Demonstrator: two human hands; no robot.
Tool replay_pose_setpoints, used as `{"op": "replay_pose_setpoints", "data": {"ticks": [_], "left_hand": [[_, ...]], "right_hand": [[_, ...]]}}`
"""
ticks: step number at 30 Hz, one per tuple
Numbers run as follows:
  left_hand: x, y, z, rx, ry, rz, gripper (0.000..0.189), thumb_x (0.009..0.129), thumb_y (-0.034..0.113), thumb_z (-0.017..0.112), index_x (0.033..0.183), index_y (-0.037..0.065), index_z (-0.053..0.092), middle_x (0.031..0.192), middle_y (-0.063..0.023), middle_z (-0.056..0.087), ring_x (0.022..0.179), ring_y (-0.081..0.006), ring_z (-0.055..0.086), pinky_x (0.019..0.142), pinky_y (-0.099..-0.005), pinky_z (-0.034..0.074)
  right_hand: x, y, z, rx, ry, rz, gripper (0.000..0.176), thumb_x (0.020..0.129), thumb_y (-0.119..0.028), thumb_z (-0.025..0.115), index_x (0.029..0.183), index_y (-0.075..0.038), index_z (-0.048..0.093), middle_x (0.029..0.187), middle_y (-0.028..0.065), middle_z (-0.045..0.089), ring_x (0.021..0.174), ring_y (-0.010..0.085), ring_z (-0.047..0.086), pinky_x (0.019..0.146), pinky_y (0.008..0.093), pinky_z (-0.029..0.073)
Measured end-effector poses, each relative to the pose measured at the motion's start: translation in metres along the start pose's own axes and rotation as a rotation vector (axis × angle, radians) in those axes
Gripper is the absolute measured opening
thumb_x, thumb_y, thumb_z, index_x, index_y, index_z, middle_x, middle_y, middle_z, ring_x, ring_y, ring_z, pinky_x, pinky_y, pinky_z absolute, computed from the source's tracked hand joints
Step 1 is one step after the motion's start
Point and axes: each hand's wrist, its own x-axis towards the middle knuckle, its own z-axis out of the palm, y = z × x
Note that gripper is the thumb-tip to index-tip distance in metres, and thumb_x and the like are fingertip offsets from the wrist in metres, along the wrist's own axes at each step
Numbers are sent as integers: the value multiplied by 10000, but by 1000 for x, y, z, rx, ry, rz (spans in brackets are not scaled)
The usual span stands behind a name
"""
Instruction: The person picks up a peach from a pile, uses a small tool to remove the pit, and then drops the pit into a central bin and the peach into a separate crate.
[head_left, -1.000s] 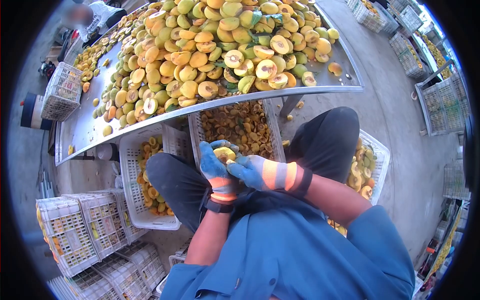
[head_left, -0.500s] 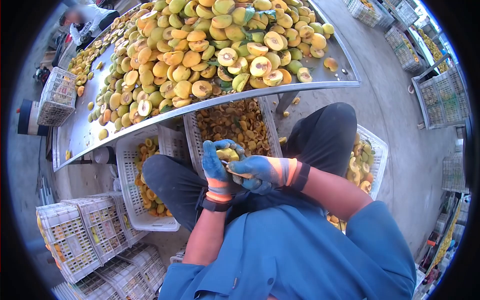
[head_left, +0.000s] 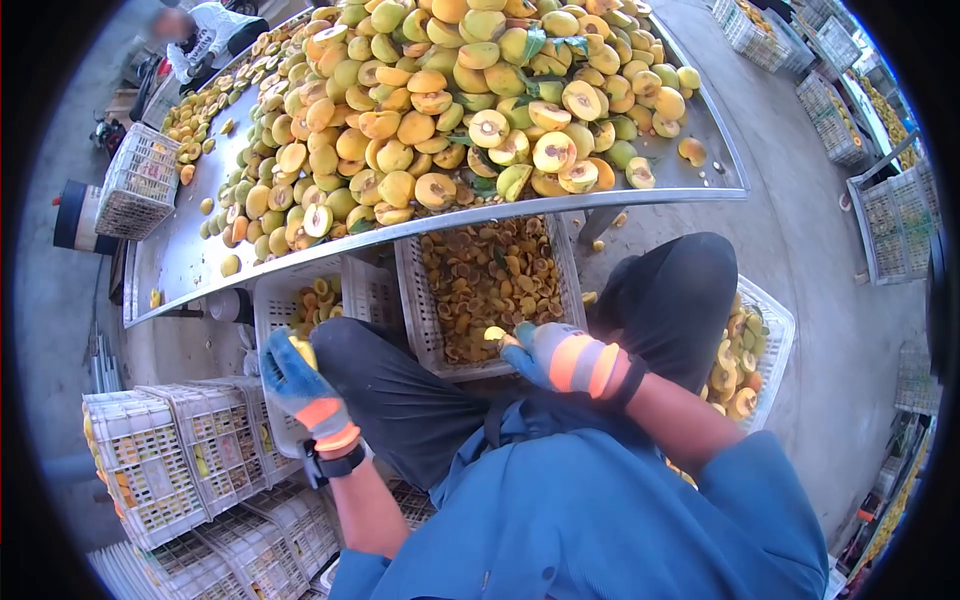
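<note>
My left hand (head_left: 298,378), in a blue, grey and orange glove, is over the left crate (head_left: 285,425) with its fingers closed round a yellow-green fruit piece (head_left: 303,351). My right hand (head_left: 560,358), gloved alike, is at the near edge of the middle crate (head_left: 490,285) full of cut pieces. A small yellow piece (head_left: 494,333) shows at its fingertips; any tool in the hand is hidden. Halved and whole yellow-green fruits (head_left: 420,120) are heaped on the metal table (head_left: 680,190) ahead.
A crate of fruit (head_left: 745,350) stands beside my right knee. Stacked crates (head_left: 180,460) are at the lower left. A crate (head_left: 138,185) rests at the table's left end. A person (head_left: 205,40) is at the far left; more crates (head_left: 895,230) stand along the right.
My hands have parted. The left one moved left over the left crate with a fruit piece; the right one moved slightly right toward the middle crate. The view has shifted a little.
</note>
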Motion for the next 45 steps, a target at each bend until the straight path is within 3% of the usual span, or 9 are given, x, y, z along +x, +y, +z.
{"op": "replay_pose_setpoints", "data": {"ticks": [2, 9, 14, 21, 26, 28, 33, 40, 45], "left_hand": [[28, -49, -1, 266, 50, 189, 361, 960, 201, 777, 1255, 10, 696, 1153, -156, 710, 983, -303, 710, 923, -388, 567], [81, 128, 121, -123, -155, 346, 364, 901, 224, 818, 1191, 18, 741, 1194, -208, 703, 1096, -403, 676, 980, -446, 546], [90, 153, 208, 301, -552, 308, 623, 836, 422, 805, 1382, 151, 676, 1637, -146, 405, 1560, -395, 309, 1236, -648, 230], [73, 135, 191, -12, -447, 343, 437, 854, 237, 827, 1210, 65, 642, 1257, -140, 671, 1262, -310, 620, 1175, -547, 365], [42, 141, 167, -717, -151, -300, 384, 891, 96, 817, 1180, 1, 582, 1120, -106, 658, 972, -219, 667, 860, -335, 583], [30, 151, 136, -1460, -337, -606, 392, 926, 52, 765, 1265, -12, 579, 1176, -118, 667, 1042, -225, 687, 923, -351, 608], [-35, 155, 102, -776, -212, 102, 376, 897, -94, 730, 1223, -9, 565, 1274, -187, 650, 1089, -269, 707, 973, -372, 601], [-39, 206, 65, -1778, -324, -887, 410, 999, 341, 483, 1266, 54, 602, 1169, -183, 667, 1131, -341, 660, 1009, -484, 548], [-53, 201, 70, -1642, -327, -810, 406, 1008, 333, 483, 1293, 67, 595, 1208, -176, 657, 1122, -324, 650, 1037, -484, 538]], "right_hand": [[3, 15, 15, 3, 17, 4, 526, 1107, -451, 453, 1115, 27, 673, 991, 303, 735, 955, 506, 689, 880, 565, 515], [2, 15, 19, -6, 47, 65, 521, 1111, -457, 445, 1138, 14, 667, 982, 301, 735, 947, 516, 693, 872, 576, 525], [-8, 14, -1, -51, -72, 94, 527, 1119, -432, 423, 1152, 29, 674, 1027, 304, 736, 1015, 503, 686, 933, 551, 520], [-3, 8, -6, 385, 261, -102, 384, 1095, -357, 548, 1151, 4, 666, 986, 286, 726, 931, 502, 684, 820, 528, 524], [11, -8, -22, 792, 322, -205, 249, 1076, -228, 616, 1146, 4, 672, 939, 225, 712, 802, 367, 687, 731, 448, 523], [15, -29, -29, 953, 266, -223, 124, 1114, -186, 568, 1066, -84, 622, 769, -92, 488, 652, 1, 433, 565, 228, 373], [28, -39, -20, 608, 342, -375, 252, 1099, -239, 574, 1081, 0, 652, 888, 162, 647, 766, 310, 623, 689, 413, 493], [15, -42, -10, 438, 375, -315, 259, 1103, -194, 546, 1155, 39, 647, 961, 227, 691, 854, 371, 690, 742, 430, 528], [20, -29, 5, 622, 329, -307, 286, 1111, -209, 544, 1205, 40, 649, 1003, 181, 716, 895, 266, 703, 771, 375, 541]]}}
